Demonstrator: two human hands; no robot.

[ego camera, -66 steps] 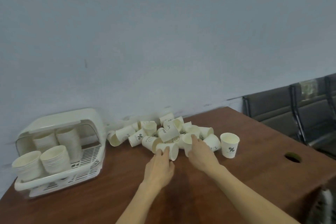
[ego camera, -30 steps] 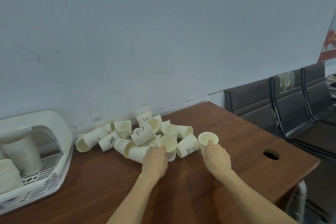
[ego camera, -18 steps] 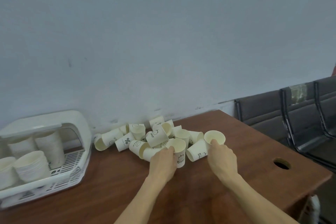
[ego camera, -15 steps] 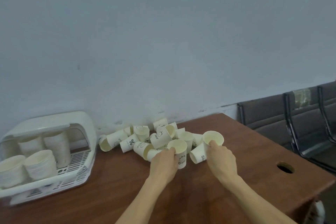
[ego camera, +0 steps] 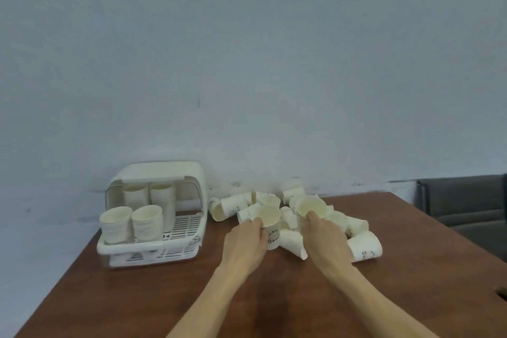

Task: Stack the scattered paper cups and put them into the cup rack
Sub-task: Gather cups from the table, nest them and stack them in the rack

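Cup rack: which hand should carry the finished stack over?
Left, probably. The left hand, gripping a white paper cup, is nearer the white plastic cup rack than the right hand.

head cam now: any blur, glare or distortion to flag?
Head view: soft throughout, cup prints barely legible; no glare, flat dim light, weak shadows under the rack; wide-angle bend shows along the table edges; both hands reasonably sharp.

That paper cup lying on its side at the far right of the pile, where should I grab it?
Take the tipped cup across its side wall near the open rim, coming from above. It lies flat on the table, apart from the right hand, so only its upper wall is free to pinch.
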